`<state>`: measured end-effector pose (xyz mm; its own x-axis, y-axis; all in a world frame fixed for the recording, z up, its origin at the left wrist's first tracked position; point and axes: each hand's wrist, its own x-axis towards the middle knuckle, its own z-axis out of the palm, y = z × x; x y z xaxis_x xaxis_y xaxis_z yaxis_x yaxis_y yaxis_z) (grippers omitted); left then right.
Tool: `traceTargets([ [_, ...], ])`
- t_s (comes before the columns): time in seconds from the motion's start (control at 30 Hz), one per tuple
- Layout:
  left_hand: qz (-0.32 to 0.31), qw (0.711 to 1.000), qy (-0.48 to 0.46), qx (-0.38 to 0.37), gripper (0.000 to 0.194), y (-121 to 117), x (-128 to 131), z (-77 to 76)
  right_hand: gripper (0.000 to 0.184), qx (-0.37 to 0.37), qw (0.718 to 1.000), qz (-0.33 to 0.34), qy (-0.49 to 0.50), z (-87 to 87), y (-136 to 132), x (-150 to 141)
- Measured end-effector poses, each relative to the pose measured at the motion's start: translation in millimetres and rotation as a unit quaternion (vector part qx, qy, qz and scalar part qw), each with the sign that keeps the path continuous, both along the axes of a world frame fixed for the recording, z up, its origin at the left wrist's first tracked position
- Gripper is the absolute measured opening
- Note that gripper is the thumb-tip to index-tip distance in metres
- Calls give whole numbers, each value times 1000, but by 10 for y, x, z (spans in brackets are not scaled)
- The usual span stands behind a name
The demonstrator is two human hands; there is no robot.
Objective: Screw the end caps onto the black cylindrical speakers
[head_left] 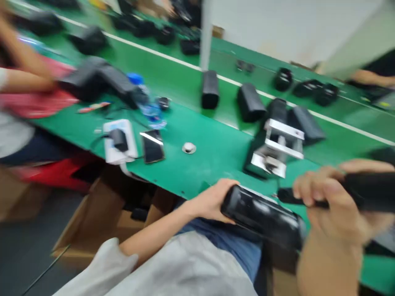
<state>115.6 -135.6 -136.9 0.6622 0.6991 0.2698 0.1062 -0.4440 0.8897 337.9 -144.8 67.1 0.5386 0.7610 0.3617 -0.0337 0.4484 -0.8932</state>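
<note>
My left hand (214,201) is closed around one end of a glossy black casing (262,211), a long box shape with rounded edges, held over my lap at the table's front edge. At the right, my right hand (333,205) grips a black electric screwdriver (290,195); its thin tip points left, close above the casing's far edge. Motion blur smears this hand and the tool's thick rear part. Beyond the casing stands a silver metal fixture (282,142) on a dark base.
Several dark speaker-like boxes (210,88) line the green table (197,172). Towards the left lie a phone (152,146), a small round silver part (189,148), a water bottle (151,109) and a white box (119,142). Another person's arm (27,84) is at far left. Below is a cardboard box (83,230).
</note>
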Motion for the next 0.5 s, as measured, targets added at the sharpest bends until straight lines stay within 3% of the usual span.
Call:
traceTargets([
  [0.03, -2, 1000, 7, -1, 118, 23, -27, 6, 52, 47, 998, 31, -37, 24, 17, 75],
  [0.07, -8, 1000, 15, 0, 116, 55, -46, 0, 45, 79, 995, 14, -56, 56, 57, 147],
  [0.23, -29, 999, 37, 3, 115, 85, -69, 1, 23, 235, 957, -119, -124, 220, 450, 333],
  [0.37, -23, 999, 43, 5, 118, 56, -68, 23, 17, 237, 953, -93, -163, 124, 802, 339],
  [0.5, -19, 999, 48, 4, 118, 61, -66, 13, 22, 193, 953, -107, -205, -22, 976, 382],
])
